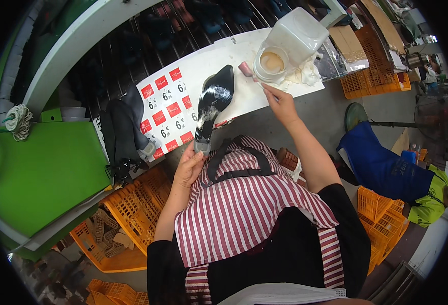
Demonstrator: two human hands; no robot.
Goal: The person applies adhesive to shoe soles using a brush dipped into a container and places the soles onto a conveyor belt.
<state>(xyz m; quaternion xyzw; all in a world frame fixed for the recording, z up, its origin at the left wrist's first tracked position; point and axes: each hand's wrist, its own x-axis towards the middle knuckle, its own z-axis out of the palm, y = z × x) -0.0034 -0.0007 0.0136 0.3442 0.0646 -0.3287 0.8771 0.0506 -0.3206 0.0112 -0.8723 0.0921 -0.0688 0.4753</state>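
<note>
A glossy black shoe sole (217, 94) points away from me, its wet-looking face upward. My left hand (189, 165) is closed on its grey heel end. To the right, my right hand (282, 105) pinches the thin handle of a small brush (245, 68) with a pinkish head. Just beyond that hand, a translucent plastic jug (299, 35) lies tipped, and its round mouth shows pale, creamy liquid. Beneath the sole and jug is a white printed sheet (211, 58) with red squares along its left part.
Several dark soles (123, 124) lie left of the sheet, beside a green surface (40, 178). Behind the sheet runs a rack of metal bars (132, 61). Orange crates (137, 203) stand low at left and right. A person in a blue apron (386, 165) is at right.
</note>
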